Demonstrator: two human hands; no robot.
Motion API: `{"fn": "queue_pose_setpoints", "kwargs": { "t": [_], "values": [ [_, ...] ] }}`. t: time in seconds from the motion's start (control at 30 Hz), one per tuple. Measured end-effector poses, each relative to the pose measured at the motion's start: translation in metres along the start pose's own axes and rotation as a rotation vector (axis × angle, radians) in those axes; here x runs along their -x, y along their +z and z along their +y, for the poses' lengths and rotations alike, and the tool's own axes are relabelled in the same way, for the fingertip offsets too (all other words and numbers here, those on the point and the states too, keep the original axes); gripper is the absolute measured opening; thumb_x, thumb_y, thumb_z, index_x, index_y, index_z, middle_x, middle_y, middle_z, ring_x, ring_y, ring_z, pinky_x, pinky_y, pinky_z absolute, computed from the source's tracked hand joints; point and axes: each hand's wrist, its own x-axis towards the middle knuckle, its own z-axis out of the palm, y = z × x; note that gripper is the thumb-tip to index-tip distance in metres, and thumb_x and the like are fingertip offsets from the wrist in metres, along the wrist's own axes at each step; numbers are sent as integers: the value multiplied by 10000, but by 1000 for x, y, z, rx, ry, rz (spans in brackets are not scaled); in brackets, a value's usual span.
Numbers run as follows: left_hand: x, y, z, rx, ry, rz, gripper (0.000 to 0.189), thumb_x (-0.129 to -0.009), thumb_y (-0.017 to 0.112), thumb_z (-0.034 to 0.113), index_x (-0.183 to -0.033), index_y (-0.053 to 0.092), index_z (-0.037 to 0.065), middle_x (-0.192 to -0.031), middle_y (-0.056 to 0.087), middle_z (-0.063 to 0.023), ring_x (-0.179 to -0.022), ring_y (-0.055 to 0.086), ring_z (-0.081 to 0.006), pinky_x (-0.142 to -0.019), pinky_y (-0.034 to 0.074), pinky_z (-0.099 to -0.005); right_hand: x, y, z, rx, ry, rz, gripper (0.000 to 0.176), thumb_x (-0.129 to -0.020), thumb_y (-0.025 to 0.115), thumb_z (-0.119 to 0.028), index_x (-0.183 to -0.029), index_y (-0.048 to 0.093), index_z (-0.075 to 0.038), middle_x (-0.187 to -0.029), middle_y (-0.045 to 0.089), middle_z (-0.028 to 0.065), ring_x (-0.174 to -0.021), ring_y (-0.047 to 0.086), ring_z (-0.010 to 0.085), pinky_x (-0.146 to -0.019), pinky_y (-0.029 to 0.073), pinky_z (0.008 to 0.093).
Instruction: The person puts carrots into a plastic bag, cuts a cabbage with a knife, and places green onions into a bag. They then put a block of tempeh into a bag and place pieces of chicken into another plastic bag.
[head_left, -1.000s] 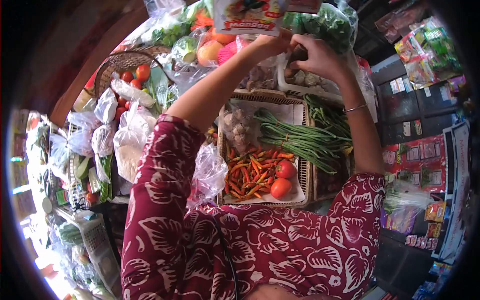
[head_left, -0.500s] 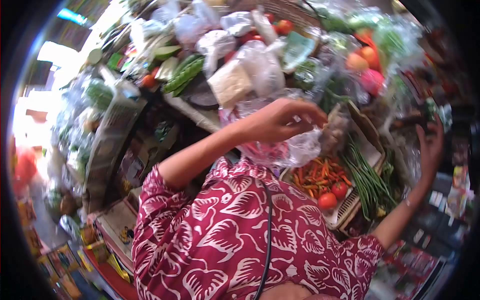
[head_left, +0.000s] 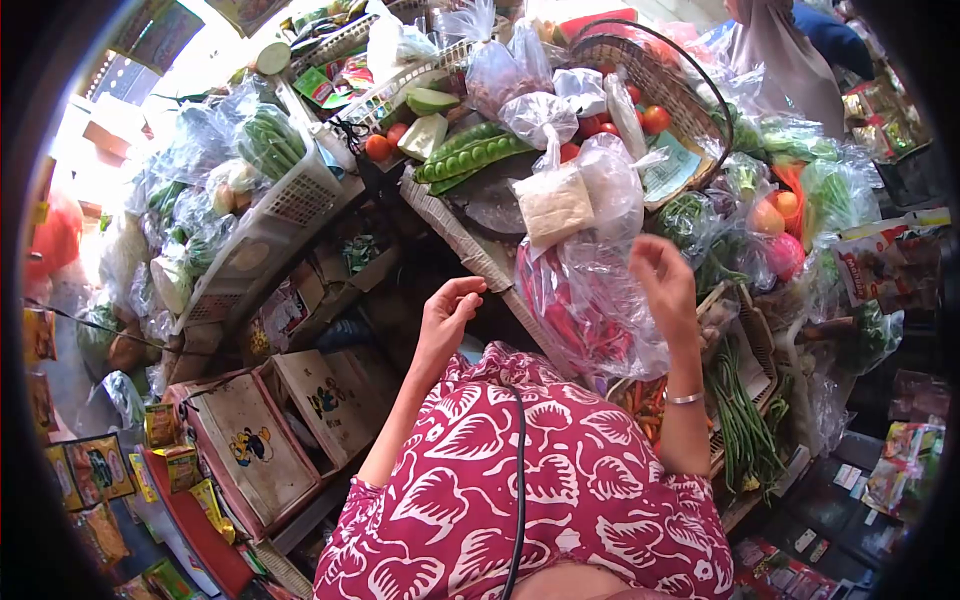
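Note:
My left hand [head_left: 450,312] is raised in front of the shirt, beside the edge of the stall. Its thumb and fingers come together in a pinch; anything between them is too small to make out. My right hand [head_left: 665,280], with a bracelet on the wrist, is over the right side of a clear plastic bag of red chillies [head_left: 590,330]. The fingers on that hand are curled in, and their inner side is hidden. Just beyond lie a small bag of pale, flat pieces [head_left: 553,205], a knotted clear bag [head_left: 607,185] and long green pods [head_left: 470,157].
Orange chillies [head_left: 648,405] and long green beans [head_left: 745,420] lie at the right. A white crate [head_left: 262,245] of bagged vegetables stands at the left, above wooden boxes [head_left: 250,450]. A wicker basket [head_left: 690,75] with tomatoes sits at the back. Another person [head_left: 785,60] is at the top right.
My left hand has drawn back to the left from above the chilli bag. My right hand has come in from the far right to that bag, and its spread fingers have curled.

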Motion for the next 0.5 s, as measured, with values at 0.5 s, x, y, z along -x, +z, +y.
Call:
{"fn": "queue_pose_setpoints", "kwargs": {
  "t": [0.5],
  "values": [
    [-118, 37, 24, 786, -339, -310, 476, -912, 429, 320, -1238, 366, -20, -1269, 425, -122, -1152, 422, -232, -969, 339, -369, -105, 50, 26, -213, -31, 272, 328, -858, 567, -215, -1084, 463, -1, -997, 524, 77, -927, 489, 119, -831, 390, 238]
  ]
}}
